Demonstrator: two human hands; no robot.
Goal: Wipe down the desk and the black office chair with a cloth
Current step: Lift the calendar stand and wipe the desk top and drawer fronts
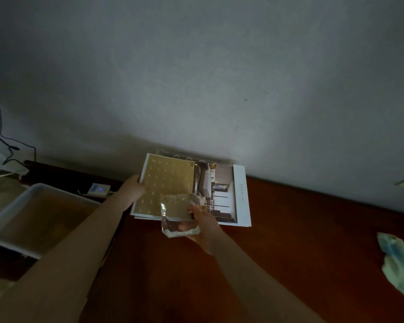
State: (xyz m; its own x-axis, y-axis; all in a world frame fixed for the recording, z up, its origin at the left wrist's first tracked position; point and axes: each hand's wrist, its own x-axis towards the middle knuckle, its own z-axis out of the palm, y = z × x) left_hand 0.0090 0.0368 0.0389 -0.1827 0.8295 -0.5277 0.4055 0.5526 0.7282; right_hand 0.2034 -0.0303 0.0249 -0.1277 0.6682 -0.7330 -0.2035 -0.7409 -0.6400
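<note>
Clearing the table (301,229) ahead of wiping, by the look of it | gripping booklet stack (173,183) by its left edge with left hand (132,194), probably to lift it from the wall side | cupping clear faceted block (177,213) in curled right hand (204,226), over the stack's near edge | leaving cloth (399,266) crumpled, untouched, at table's far right

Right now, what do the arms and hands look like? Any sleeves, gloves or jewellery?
Both forearms are bare to the frame edge: no sleeves show. The left hand and right hand wear no gloves, and no watch or bracelet shows at either wrist. The light is too dim to rule out a thin ring.
</note>
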